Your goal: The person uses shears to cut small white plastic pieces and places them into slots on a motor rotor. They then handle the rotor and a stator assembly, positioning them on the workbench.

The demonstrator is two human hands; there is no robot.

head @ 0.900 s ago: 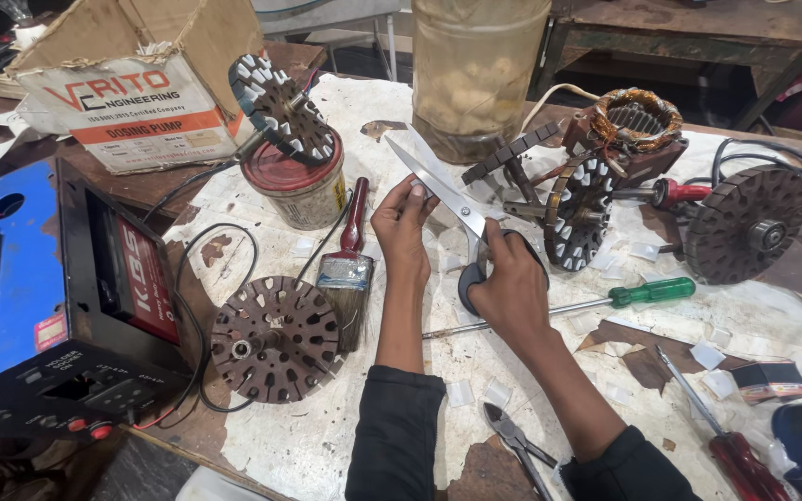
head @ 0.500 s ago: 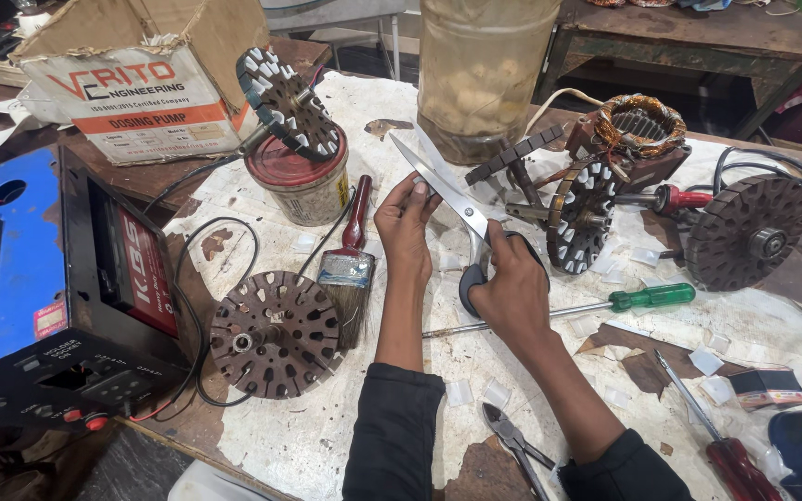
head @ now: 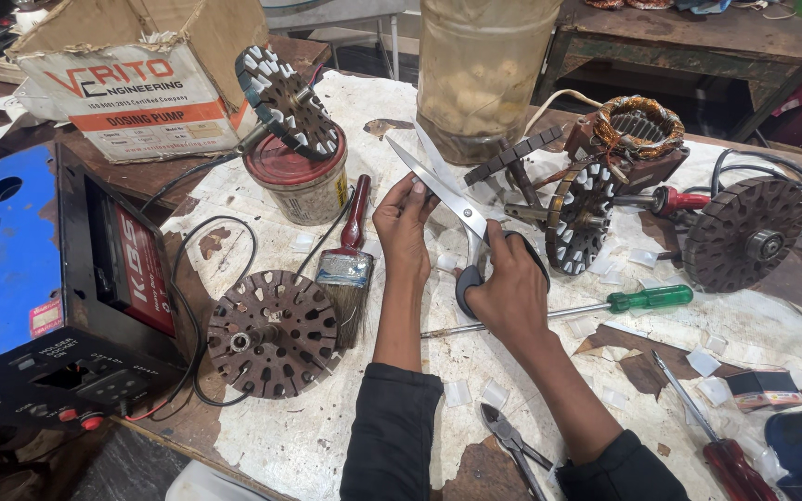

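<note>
My right hand (head: 510, 295) grips the dark handles of a large pair of scissors (head: 445, 196), whose steel blades are spread apart and point up and to the left. My left hand (head: 404, 223) sits right beside the blades, its fingertips pinching a small pale piece between them. Both hands hover over a worn white-topped workbench (head: 345, 427). Small white cut pieces (head: 457, 393) lie scattered over the bench around the hands.
A paintbrush (head: 349, 264) and a brown slotted rotor disc (head: 273, 333) lie left of my hands. A green-handled screwdriver (head: 605, 304), pliers (head: 512, 443), wound stators (head: 638, 130), a tin can (head: 303, 181), a large jar (head: 485, 74), a cardboard box (head: 132, 79) and a blue machine (head: 39, 297) surround them.
The scissors' blades have stayed apart near my left fingertips. Both hands hold almost the same place; only the camera has shifted slightly.
</note>
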